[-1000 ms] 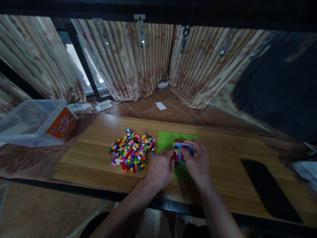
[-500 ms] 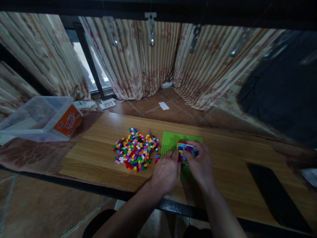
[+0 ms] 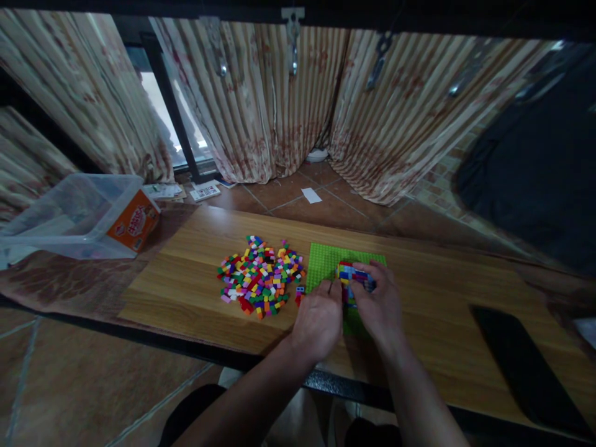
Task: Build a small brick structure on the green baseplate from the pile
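A multicoloured block of toy building bricks (image 3: pixel 347 272) sits over the green studded baseplate (image 3: pixel 321 261). My right hand (image 3: pixel 379 301) curls round its right side, with the thumb on the near face and the fingers on the far edge. At its left side my left hand (image 3: pixel 321 316) is closed, fingertips pressed against the bricks. What those left fingers pinch, if anything apart from the block, is hidden. A few loose bricks (image 3: pixel 299 295) lie just left of the baseplate, beside my left hand.
A spread heap of small coloured bricks (image 3: pixel 261 276) lies on the wooden board (image 3: pixel 177 279). At the far left stands a clear plastic bin (image 3: pixel 79 242) with an orange label. A flat black object (image 3: pixel 521 366) rests at the right. Metal hooks (image 3: pixel 293 49) hang from the bar above.
The view has shifted slightly, so the scene sits a little further right and higher. Both hands keep their places at the brick block, with hardly any visible movement.
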`<state>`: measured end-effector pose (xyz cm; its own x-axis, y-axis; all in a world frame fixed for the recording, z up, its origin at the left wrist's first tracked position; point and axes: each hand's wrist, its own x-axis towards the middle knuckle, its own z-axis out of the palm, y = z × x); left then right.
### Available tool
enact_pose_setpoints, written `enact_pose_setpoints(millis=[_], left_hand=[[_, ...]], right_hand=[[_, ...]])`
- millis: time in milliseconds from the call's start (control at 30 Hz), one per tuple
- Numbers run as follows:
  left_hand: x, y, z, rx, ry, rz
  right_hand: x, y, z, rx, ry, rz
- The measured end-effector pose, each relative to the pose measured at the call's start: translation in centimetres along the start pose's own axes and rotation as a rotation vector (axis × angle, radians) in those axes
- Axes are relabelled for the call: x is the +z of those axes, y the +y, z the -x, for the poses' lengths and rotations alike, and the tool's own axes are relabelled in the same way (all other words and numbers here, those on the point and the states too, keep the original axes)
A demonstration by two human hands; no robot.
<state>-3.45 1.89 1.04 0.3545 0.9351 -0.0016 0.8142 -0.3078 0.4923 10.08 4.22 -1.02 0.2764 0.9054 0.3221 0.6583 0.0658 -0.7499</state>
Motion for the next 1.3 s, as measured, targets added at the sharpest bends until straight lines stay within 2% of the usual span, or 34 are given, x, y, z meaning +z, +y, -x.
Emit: enact_pose_setpoints(millis=[367, 800, 1000, 1167, 1300], left_hand=[[0.8, -0.2, 0.1, 0.021, 0.052, -0.01], [0.8, -0.2, 0.1, 0.014, 0.041, -0.006], [0.7, -0.4, 0.3, 0.041, 0.062, 0.004], [-0.9, -1.3, 0.5, 0.061, 0.056, 0.02], [-4.8, -5.3, 1.3, 0.12, 0.019, 0.108]], right_hand=[[0.0, 0.3, -0.1, 0.04, -0.025, -0.002], [0.2, 0.6, -0.2, -0.027, -0.015, -0.003], [0.3, 0.5, -0.3, -0.017, -0.025, -0.005], [0.3, 0.7, -0.3, -0.041, -0.025, -0.012], [0.4, 0.9, -0.3, -0.05, -0.016, -0.022]])
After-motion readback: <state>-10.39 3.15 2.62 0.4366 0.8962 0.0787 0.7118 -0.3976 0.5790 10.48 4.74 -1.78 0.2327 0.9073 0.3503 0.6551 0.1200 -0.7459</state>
